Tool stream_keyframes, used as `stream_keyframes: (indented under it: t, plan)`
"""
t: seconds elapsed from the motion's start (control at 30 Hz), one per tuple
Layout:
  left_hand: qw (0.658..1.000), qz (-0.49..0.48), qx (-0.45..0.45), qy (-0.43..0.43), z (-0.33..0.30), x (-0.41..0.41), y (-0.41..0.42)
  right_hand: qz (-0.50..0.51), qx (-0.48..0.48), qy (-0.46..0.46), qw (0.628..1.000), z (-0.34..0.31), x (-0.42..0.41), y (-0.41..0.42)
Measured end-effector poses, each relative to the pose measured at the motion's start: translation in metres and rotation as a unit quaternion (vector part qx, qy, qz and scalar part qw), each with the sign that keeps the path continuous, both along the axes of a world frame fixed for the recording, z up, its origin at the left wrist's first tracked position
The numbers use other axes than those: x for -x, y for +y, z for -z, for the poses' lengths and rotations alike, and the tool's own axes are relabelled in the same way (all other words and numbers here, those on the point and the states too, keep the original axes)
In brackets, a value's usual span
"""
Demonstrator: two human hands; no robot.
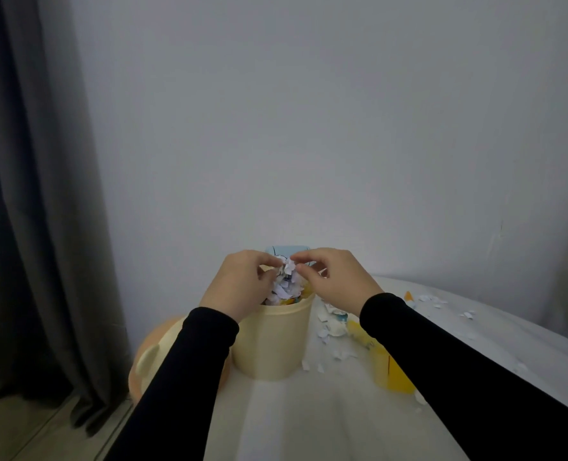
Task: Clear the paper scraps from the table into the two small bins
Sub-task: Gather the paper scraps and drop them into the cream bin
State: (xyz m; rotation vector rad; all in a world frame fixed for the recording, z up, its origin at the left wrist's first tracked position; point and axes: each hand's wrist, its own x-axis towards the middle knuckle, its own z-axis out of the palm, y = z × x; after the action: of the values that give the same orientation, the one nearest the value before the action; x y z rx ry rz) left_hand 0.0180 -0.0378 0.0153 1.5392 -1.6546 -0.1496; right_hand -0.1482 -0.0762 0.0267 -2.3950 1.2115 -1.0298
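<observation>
A cream round bin stands on the white table, heaped with white and coloured paper scraps. Both hands hover over its mouth. My left hand and my right hand meet fingertip to fingertip, pinching a small white scrap above the heap. More scraps lie on the table right of the bin, and others farther right. A yellow piece lies partly under my right sleeve. A second bin cannot be made out for sure.
A light blue object peeks out behind the bin. An orange rounded thing with a cream handle sits beside the table's left edge. A dark curtain hangs at the left, with wooden floor below.
</observation>
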Motion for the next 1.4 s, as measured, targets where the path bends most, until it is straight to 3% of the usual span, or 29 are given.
stream_keyframes:
  t: [0.1, 0.23, 0.37, 0.43, 0.5, 0.57, 0.77, 0.9, 1.03, 1.2, 1.33, 1.4]
  plan:
    - [0.994, -0.02, 0.037, -0.102, -0.001, 0.006, -0.001, 0.0, -0.002, -0.016, 1.0, 0.007, 0.009, 0.002]
    - [0.979, 0.027, -0.087, -0.182, -0.003, 0.02, 0.004, -0.041, -0.083, -0.023, 0.995, 0.023, 0.018, 0.007]
    - [0.93, 0.003, -0.143, -0.339, 0.006, 0.023, 0.004, -0.054, -0.177, -0.069, 0.98, 0.044, 0.007, 0.014]
    - [0.952, 0.013, -0.121, -0.282, 0.005, 0.022, 0.005, -0.052, -0.202, -0.115, 0.971, 0.054, -0.001, 0.016]
    - [0.985, 0.037, -0.096, -0.138, -0.005, 0.018, 0.012, -0.048, -0.206, -0.154, 0.965, 0.061, -0.007, 0.019]
    - [0.993, 0.028, -0.082, -0.076, -0.014, 0.013, 0.018, -0.048, -0.206, -0.189, 0.959, 0.064, -0.011, 0.022]
    - [0.978, -0.031, -0.122, -0.167, -0.017, 0.007, 0.025, -0.038, -0.209, -0.22, 0.952, 0.065, -0.013, 0.023]
    - [0.985, 0.014, -0.056, -0.161, -0.012, 0.022, 0.027, -0.033, -0.217, -0.22, 0.951, 0.066, -0.016, 0.022]
    - [0.982, 0.03, -0.057, -0.178, -0.007, 0.031, 0.026, -0.018, -0.202, -0.217, 0.955, 0.071, -0.019, 0.018]
    - [0.992, 0.048, -0.046, -0.108, -0.006, 0.029, 0.023, -0.024, -0.188, -0.225, 0.956, 0.073, -0.019, 0.019]
    - [0.984, -0.011, -0.023, -0.176, 0.003, 0.043, 0.019, -0.032, -0.182, -0.22, 0.958, 0.071, -0.016, 0.019]
    - [0.984, -0.049, -0.008, -0.169, 0.007, 0.049, 0.017, -0.026, -0.181, -0.209, 0.961, 0.07, -0.015, 0.019]
